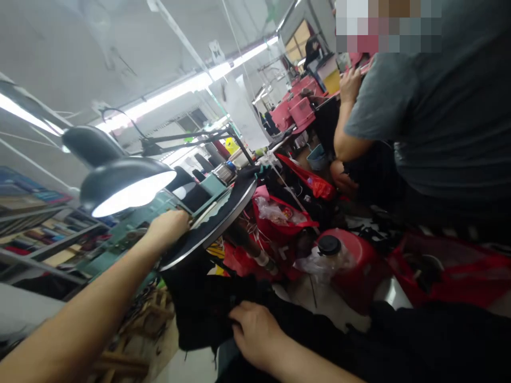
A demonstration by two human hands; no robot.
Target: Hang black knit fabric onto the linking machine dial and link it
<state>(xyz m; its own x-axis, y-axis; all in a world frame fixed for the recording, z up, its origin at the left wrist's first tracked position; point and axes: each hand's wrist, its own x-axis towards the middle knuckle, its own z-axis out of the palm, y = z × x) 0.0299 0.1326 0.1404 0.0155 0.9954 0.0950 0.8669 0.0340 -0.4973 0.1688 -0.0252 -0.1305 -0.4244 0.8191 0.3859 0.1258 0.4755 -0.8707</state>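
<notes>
My left hand (171, 226) rests at the green machine (120, 234), at the near edge of a dark round-edged work surface (235, 199); its fingers are blurred and partly hidden. Lower down, my right hand (255, 330) lies on black fabric (199, 308) over my lap, its fingers bent against the cloth. Whether the fabric is pinched in them is too dark to tell. A black lamp (131, 183) shines just above my left hand.
A person in a grey shirt (439, 122) sits at the right, near pink machines (295, 109). Below are a red container with a black cap (329, 246) and red bags (279, 218). Shelves (43, 239) stand at the left.
</notes>
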